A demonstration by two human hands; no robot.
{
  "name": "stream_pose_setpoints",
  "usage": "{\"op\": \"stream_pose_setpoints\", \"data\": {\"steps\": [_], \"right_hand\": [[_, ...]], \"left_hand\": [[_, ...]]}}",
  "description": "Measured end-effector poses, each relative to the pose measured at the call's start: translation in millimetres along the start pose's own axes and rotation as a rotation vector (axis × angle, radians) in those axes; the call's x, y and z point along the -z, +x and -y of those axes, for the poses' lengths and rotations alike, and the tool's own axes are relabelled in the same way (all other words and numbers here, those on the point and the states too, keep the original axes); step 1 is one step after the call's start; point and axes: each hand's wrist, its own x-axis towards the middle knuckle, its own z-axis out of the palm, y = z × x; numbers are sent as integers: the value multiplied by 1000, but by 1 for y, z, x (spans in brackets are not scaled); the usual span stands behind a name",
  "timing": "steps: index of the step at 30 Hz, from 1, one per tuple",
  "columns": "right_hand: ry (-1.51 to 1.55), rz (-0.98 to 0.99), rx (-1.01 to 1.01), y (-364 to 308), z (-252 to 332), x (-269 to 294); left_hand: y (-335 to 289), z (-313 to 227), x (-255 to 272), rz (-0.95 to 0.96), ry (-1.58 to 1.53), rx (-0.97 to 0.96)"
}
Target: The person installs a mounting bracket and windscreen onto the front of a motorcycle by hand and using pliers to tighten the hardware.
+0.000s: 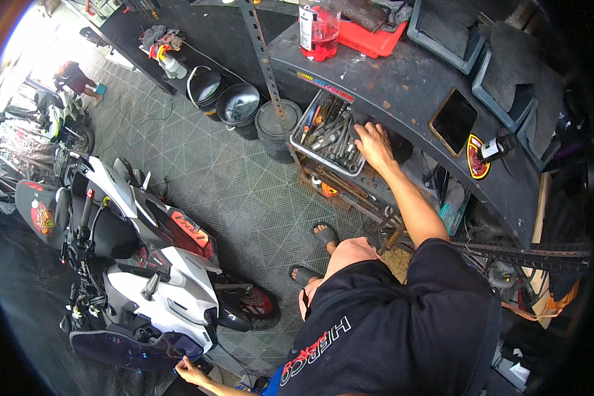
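A: 2 hands (374,146) (190,371) in view, which one's on the tools?

B: My right hand (374,146). It's stretched up and out to the near right corner of the metal tool tray (301,148) under the dark workbench (402,86). Palm down, fingers spread and loose, tips resting at the tray's rim. I can't tell if anything is pinched under them; nothing shows closed in the grip.

A: Where do the tools lie from your fingers?

B: Wrenches and screwdrivers (330,132) sit just left of my fingertips, inside the tray. Their long axes run roughly along the tray, slanting from upper left to lower right, so the handles point toward my hand.

A: Left hand?

B: My left hand (190,371) is low at the bottom edge, well apart from the tray, fingers curled and touching the dark tail panel of the white scooter (158,290). Whether it actually grips the panel edge, I can't tell.

A: So nearer hand is?

B: Right, by far; it's touching the tray.

A: Anything close by?

B: 1 phone (453,121) lies flat on the bench top right of my hand, and a bottle of red liquid (318,26) stands farther back. 3 dark buckets (237,105) sit on the floor left of the tray.
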Motion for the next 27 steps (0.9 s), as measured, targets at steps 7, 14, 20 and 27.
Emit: {"op": "stream_pose_setpoints", "data": {"steps": [7,14,20,27], "right_hand": [[171,-289,-193,-7,-56,-21],[135,-375,-277,-43,-89,33],[264,236,-231,-44,-54,61],[330,72,3,15,-3,46]], "left_hand": [[5,32,-12,55,-468,282],[2,15,-7,31,-300,208],[7,26,-10,65,-430,339],[5,29,-10,21,-367,278]]}}
